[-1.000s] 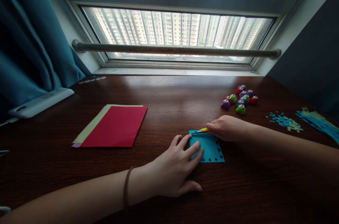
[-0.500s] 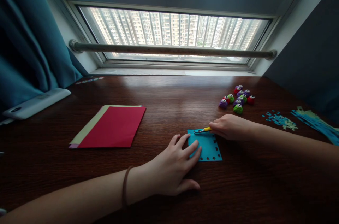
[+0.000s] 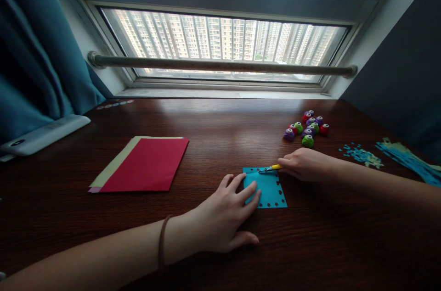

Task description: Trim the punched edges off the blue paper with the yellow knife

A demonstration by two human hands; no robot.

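On the dark wooden table lies a small blue paper square [image 3: 268, 189], with small shapes punched along its edges. Fingers spread, my left hand [image 3: 229, 214] rests flat over the paper's left side and covers part of it. My right hand [image 3: 303, 164] is closed around a slim yellow-handled craft knife [image 3: 275, 167]. The knife's dark tip touches the paper near its far edge, and a thin dark line runs left from the tip.
Left of the paper lies a stack of coloured sheets, red one [image 3: 146, 165] on top. Several colourful craft punches [image 3: 312, 125] stand beyond my right hand. Paper bits [image 3: 360, 154] and blue strips [image 3: 403, 158] lie at the right. A white device [image 3: 48, 134] sits by the curtain [image 3: 41, 52].
The craft knife in my right hand has slid a little to the right along the paper's far edge, and a thin line shows behind it. My left hand stays in place.
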